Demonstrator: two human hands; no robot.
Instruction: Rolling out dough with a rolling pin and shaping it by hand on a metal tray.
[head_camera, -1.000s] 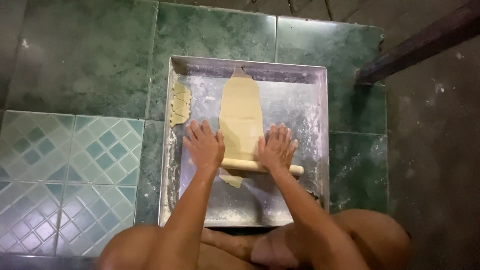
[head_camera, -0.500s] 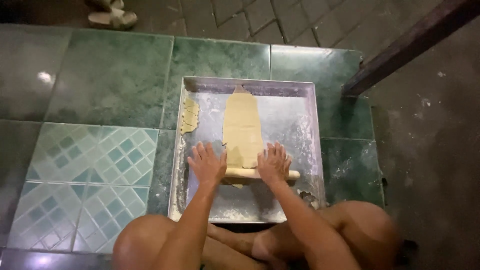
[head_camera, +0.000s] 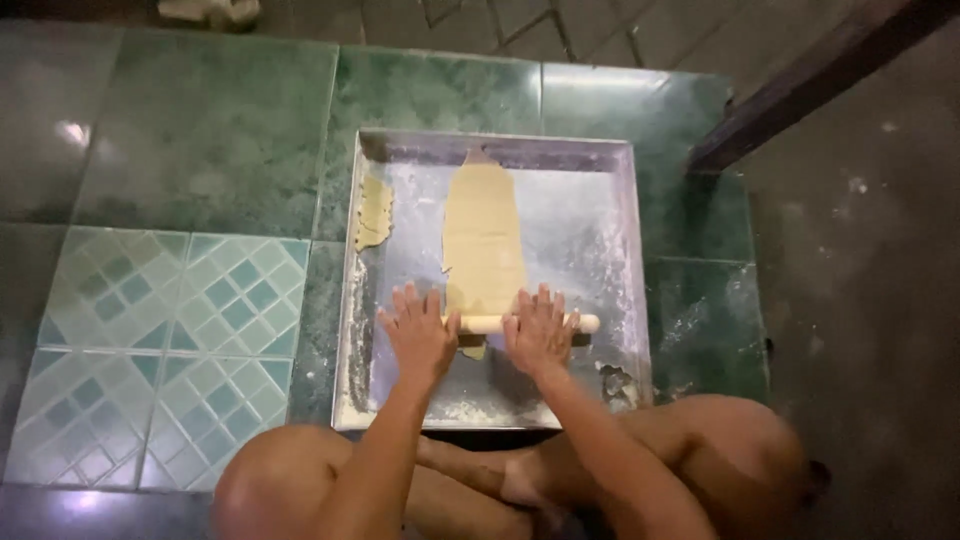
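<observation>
Your left hand (head_camera: 420, 335) and right hand (head_camera: 538, 330) both lie flat, fingers spread, pressing on the wooden rolling pin (head_camera: 495, 323) without gripping it. The pin sits across the near end of the long strip of yellow dough (head_camera: 483, 240), inside the floured metal tray (head_camera: 600, 235). A smaller dough scrap (head_camera: 374, 212) lies against the tray's left wall. The tray rests on the green tiled floor (head_camera: 200, 140).

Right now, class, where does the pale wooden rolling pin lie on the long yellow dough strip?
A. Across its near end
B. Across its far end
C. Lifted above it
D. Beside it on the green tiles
A: the pale wooden rolling pin crosses the near end of the long yellow dough strip, under the left hand and right hand, inside the floured metal tray.
</observation>
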